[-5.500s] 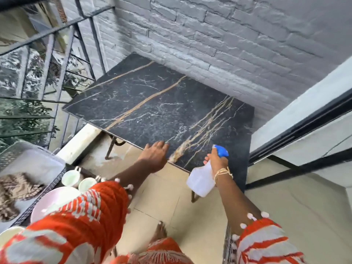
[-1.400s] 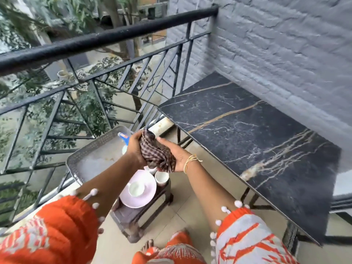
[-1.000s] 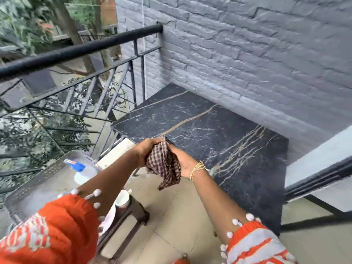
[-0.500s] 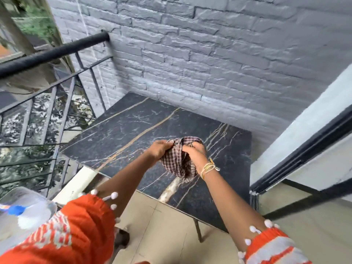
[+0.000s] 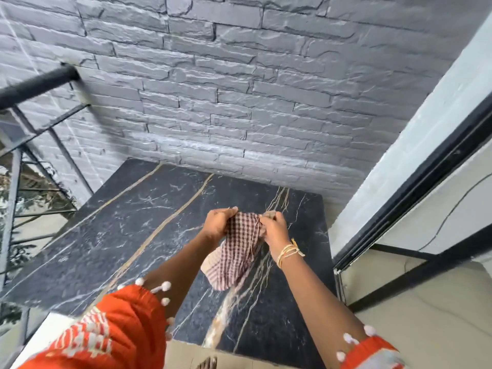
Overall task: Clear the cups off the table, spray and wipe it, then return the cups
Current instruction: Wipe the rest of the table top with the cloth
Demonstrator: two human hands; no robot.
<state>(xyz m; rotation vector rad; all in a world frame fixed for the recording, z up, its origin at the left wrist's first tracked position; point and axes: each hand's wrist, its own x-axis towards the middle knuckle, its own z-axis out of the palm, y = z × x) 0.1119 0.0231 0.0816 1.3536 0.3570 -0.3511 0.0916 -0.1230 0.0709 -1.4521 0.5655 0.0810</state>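
While both hands grip it, checked cloth (image 5: 234,251) hangs crumpled.

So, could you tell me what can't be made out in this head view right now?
- Cups and spray bottle: outside the frame.
- Table near edge: hidden by the orange sleeve and forearms.
- Cloth top edge: gathered inside the left hand and right hand.
- Table wetness: unclear.

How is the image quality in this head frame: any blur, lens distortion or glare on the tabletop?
Head view: soft, even daylight with no hard shadows. The wide-angle lens bends the door frame and railing. The near sleeve is motion-blurred. The checked cloth, held by the left hand and right hand, is sharp. The marble table shows only a faint sheen.
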